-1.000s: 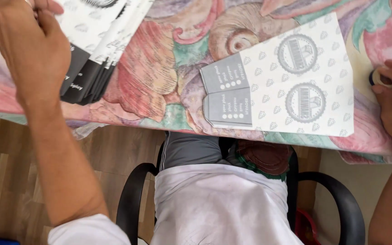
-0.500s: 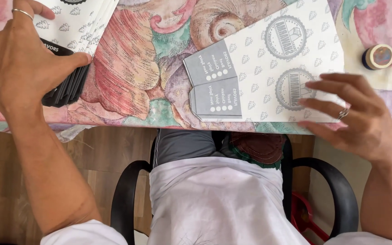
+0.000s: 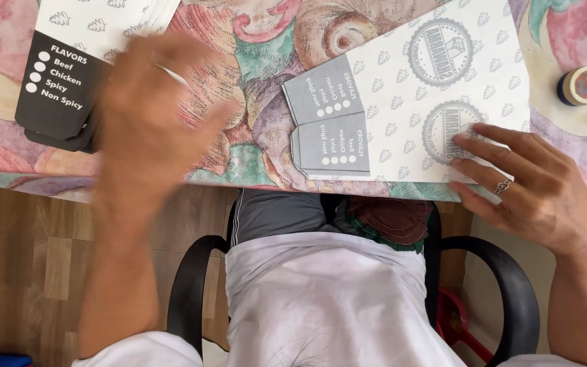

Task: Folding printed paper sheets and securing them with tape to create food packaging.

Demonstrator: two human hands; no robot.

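Your flat white box (image 3: 436,102) lies at the table (image 3: 266,47) edge, right of centre; your right hand (image 3: 531,187) presses it w/ fingers spread. Left hand (image 3: 147,119), blurred, open, hovers near the box stack (image 3: 76,75); tape roll (image 3: 582,85) far right.

I see a matt printed paper sleeve (image 3: 416,102) — flat, smooth card — on a painted-looking tablecloth (image 3: 266,41) with a dull finish. The stack of sleeves (image 3: 69,75) looks the same matt card; the floor (image 3: 28,265) is wood-grain — slightly glossy.
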